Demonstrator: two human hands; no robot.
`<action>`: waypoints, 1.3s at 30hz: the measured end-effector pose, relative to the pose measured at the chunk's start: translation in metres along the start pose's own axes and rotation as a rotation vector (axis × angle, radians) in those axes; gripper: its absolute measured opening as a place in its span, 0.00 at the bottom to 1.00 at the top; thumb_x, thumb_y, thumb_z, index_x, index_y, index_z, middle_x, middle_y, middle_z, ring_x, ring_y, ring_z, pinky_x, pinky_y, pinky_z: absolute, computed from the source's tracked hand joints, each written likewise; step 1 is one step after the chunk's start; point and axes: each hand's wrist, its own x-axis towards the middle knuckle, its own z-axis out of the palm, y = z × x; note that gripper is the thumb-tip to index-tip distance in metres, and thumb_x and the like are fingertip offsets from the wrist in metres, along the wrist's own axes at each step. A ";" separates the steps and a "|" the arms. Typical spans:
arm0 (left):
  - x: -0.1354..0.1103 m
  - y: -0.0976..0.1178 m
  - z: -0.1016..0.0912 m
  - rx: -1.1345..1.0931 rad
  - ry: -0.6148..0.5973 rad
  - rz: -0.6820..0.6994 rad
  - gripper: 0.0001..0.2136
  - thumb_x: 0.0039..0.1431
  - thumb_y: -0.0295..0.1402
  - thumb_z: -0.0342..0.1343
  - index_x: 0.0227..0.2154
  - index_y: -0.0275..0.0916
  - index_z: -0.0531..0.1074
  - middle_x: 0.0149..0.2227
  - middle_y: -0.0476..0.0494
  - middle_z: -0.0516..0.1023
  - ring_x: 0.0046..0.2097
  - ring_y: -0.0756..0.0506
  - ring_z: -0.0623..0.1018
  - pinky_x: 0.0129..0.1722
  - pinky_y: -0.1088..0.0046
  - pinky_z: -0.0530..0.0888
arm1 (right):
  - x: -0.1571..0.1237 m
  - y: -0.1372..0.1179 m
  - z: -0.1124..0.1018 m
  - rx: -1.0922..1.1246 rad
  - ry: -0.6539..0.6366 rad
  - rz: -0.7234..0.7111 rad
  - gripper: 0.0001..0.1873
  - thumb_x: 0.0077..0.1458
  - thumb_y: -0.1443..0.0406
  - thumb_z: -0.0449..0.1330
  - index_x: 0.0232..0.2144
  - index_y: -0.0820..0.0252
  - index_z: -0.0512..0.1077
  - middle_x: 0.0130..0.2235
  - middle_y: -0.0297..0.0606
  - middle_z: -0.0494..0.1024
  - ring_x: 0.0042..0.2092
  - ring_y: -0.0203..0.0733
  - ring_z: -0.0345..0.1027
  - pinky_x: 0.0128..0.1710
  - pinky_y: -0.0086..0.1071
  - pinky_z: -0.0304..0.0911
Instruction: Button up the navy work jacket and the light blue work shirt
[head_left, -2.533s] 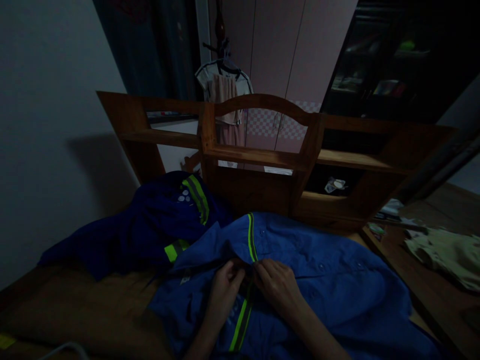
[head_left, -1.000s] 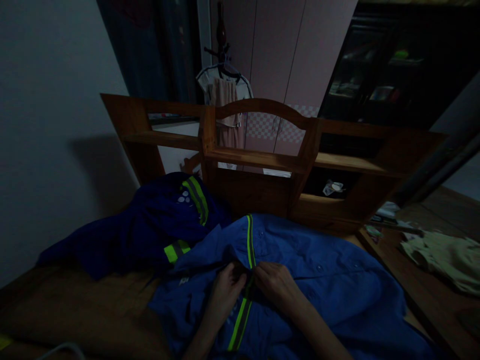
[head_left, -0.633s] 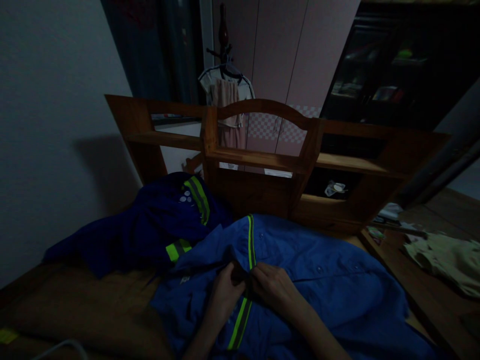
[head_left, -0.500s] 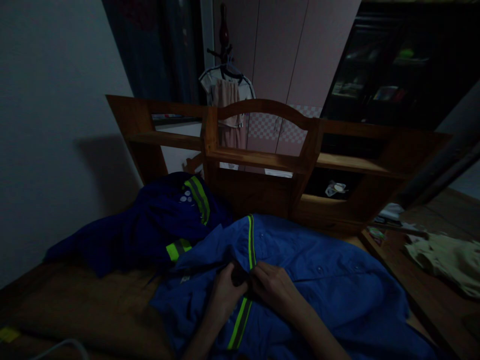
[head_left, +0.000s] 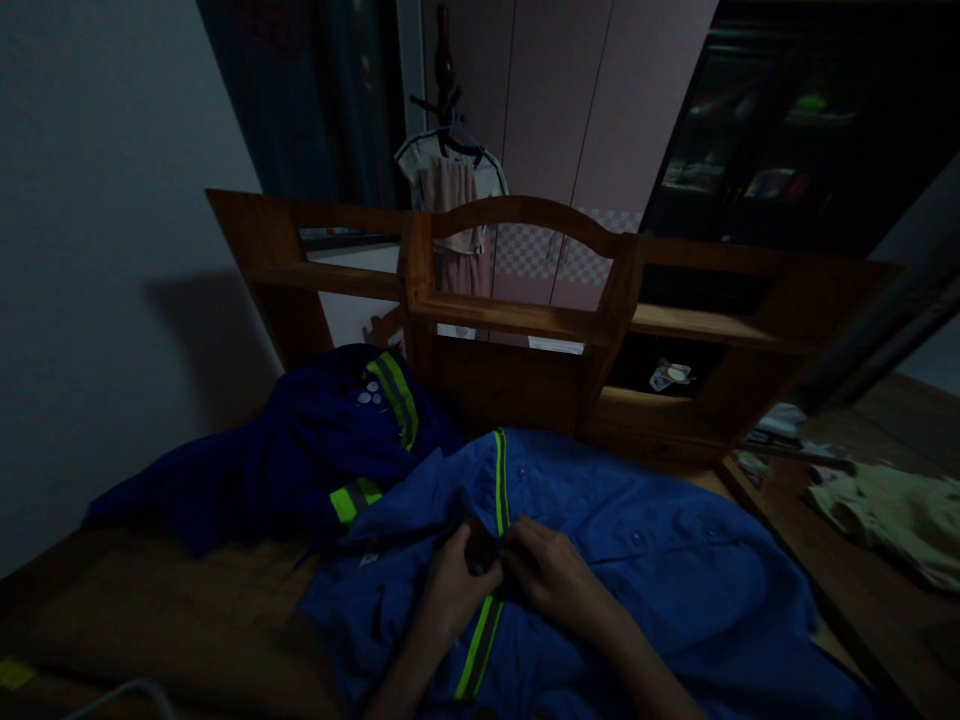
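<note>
On the bed (head_left: pixel 187 610), below a wooden headboard (head_left: pixel 517 320), a blue shirt (head_left: pixel 660 560) is pinched at its front by left hand (head_left: pixel 454 590) and right hand (head_left: pixel 555 575).

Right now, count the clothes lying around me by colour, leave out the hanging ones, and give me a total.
Bright blue: 1, the shirt
Navy: 1, the jacket
Pale green: 1, the heap
Total: 3
</note>
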 end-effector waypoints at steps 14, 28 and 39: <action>-0.001 0.000 0.001 0.001 0.005 -0.011 0.13 0.49 0.32 0.57 0.40 0.36 0.71 0.37 0.41 0.79 0.35 0.45 0.78 0.33 0.73 0.73 | 0.003 0.012 0.002 -0.116 -0.023 -0.045 0.07 0.57 0.74 0.56 0.36 0.58 0.69 0.34 0.32 0.74 0.34 0.33 0.69 0.33 0.23 0.59; 0.001 -0.006 0.000 -0.049 -0.033 -0.016 0.12 0.48 0.30 0.57 0.38 0.36 0.72 0.34 0.43 0.79 0.35 0.44 0.79 0.34 0.72 0.73 | 0.001 0.011 0.008 -0.112 0.011 0.009 0.08 0.53 0.72 0.58 0.37 0.58 0.66 0.34 0.32 0.73 0.33 0.34 0.68 0.31 0.24 0.57; -0.004 0.011 0.000 0.054 0.025 0.051 0.14 0.48 0.27 0.56 0.40 0.38 0.73 0.37 0.43 0.79 0.40 0.42 0.78 0.41 0.70 0.72 | 0.001 0.011 0.009 -0.142 0.003 -0.011 0.11 0.52 0.73 0.59 0.38 0.57 0.68 0.35 0.33 0.74 0.36 0.35 0.69 0.35 0.25 0.58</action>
